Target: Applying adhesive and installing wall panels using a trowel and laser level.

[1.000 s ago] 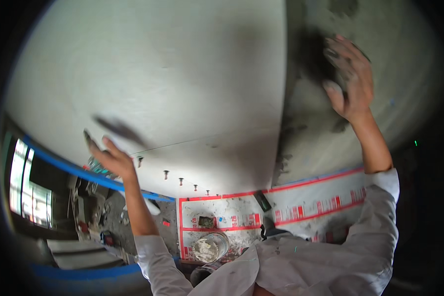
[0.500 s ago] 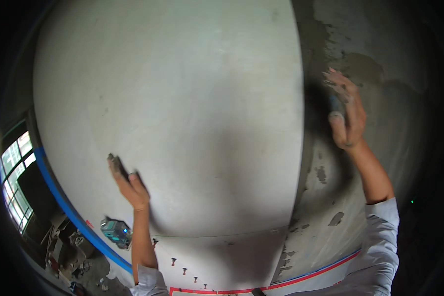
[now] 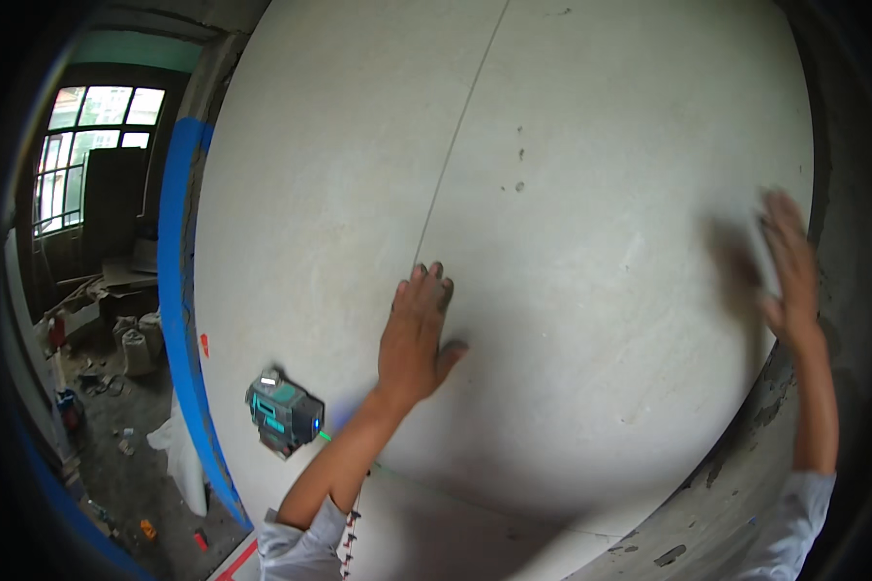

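A large pale tile with a smooth face fills the middle of the view. My left hand is spread flat on it, palm down and empty, with fingertips at the lower end of a thin dark seam. Toward the tile's right edge, my right hand is raised with fingers stretched out and nothing in it. Motion blurs this hand slightly, and whether it touches the tile I cannot tell. Left of my left forearm sits a dark and teal laser level with a lit blue light.
Small red and black tile clips line up beside my left sleeve. Blue tape or film runs down the left edge. Beyond it are a barred window, sacks and debris on the floor. Rough grey wall borders the tile's lower right.
The view has swung left, bringing more of the window and laser level in. My right hand, before over the grey wall, is now over the tile. My left hand lies at the seam.
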Available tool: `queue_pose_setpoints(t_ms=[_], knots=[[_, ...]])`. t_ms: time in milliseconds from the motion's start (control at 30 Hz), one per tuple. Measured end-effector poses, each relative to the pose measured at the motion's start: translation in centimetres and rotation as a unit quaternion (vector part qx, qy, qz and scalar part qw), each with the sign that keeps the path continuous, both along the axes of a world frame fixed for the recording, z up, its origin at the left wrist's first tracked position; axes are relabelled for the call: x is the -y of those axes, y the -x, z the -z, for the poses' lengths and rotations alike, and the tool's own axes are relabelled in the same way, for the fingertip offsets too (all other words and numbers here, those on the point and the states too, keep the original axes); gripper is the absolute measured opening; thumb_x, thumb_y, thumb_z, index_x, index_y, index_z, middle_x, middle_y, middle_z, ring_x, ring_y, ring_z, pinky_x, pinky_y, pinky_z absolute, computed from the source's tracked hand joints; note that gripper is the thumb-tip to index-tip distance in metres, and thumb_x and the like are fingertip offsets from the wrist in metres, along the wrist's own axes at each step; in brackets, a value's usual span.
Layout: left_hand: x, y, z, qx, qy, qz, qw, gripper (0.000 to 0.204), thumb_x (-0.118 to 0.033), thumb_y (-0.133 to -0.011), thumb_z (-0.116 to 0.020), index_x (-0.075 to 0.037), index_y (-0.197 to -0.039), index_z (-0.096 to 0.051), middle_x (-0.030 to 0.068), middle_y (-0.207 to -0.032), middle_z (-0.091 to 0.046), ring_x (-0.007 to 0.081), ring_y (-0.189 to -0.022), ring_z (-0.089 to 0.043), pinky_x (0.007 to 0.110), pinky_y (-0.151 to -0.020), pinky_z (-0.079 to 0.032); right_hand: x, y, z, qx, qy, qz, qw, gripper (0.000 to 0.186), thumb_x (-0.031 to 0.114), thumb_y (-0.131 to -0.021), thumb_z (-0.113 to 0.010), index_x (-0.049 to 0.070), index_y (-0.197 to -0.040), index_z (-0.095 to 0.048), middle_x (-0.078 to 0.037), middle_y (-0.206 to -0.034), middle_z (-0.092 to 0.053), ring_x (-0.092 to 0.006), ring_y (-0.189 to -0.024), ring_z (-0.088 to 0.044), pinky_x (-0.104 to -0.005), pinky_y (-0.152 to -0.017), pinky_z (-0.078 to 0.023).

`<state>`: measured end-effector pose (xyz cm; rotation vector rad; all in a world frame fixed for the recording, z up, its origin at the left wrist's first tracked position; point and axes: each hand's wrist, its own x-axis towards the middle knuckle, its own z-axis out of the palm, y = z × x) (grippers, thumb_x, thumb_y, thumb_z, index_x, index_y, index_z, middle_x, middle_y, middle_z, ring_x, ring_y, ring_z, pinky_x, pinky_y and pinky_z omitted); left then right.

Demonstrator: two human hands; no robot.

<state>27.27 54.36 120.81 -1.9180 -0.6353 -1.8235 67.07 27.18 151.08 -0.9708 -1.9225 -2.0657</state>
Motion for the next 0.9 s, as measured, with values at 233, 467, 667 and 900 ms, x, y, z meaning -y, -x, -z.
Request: queue_pose_setpoints(t_ms=[233,467,667,900], knots=[[-1.3,-1.7,-0.5,0.06,-0.037,0.019,0.997,0.078,-0.048,-0.107,-0.066,0.0,-0.164,-0.046,0.0229,-0.175,-0.041,0.0434,-0.166,-0.032,0.06,-0.135,-0.027,-8.5,6.5,-1.7,0.013,0.015,0.076,0.997,0.078,0.055,-0.106,-0.062,0.011,-0.169,-0.046,-0.009,-0.177,-0.044,-0.0313,-0.166,-0.035,-0.0531,-0.139,-0.027],[-1.5,-0.8,-7.5,-0.005,-0.038,-0.003,0.999,0.085,-0.049,-0.105,-0.069,0.002,-0.167,-0.041,0.0236,-0.178,-0.035,0.0443,-0.168,-0.027,0.059,-0.136,-0.023,-4.5,8.8,-5.9,0.042,-0.035,-0.036,0.998,0.072,0.046,-0.111,-0.058,0.007,-0.169,-0.043,-0.014,-0.177,-0.043,-0.0345,-0.166,-0.035,-0.0523,-0.138,-0.027],[-0.8,-1.8,-8.3,-0.004,-0.045,0.016,0.999,0.089,-0.054,-0.104,-0.068,0.003,-0.167,-0.041,0.0225,-0.179,-0.034,0.0427,-0.169,-0.025,0.057,-0.138,-0.019,-14.1,13.7,-7.7,-0.025,-0.096,0.029,0.995,0.069,0.047,-0.111,-0.06,0.01,-0.168,-0.047,-0.008,-0.177,-0.043,-0.0305,-0.165,-0.037,-0.0477,-0.137,-0.032],[-1.5,-0.7,-8.0,-0.013,-0.055,-0.019,0.998,0.092,-0.056,-0.102,-0.07,0.002,-0.168,-0.042,0.0228,-0.18,-0.032,0.0421,-0.17,-0.022,0.058,-0.138,-0.017,-13.8,17.9,-7.3,-0.1,-0.048,-0.221,0.969,0.047,0.046,-0.114,-0.058,0.004,-0.123,-0.077,-0.015,-0.133,-0.074,-0.0302,-0.119,-0.072,-0.0402,-0.101,-0.057]])
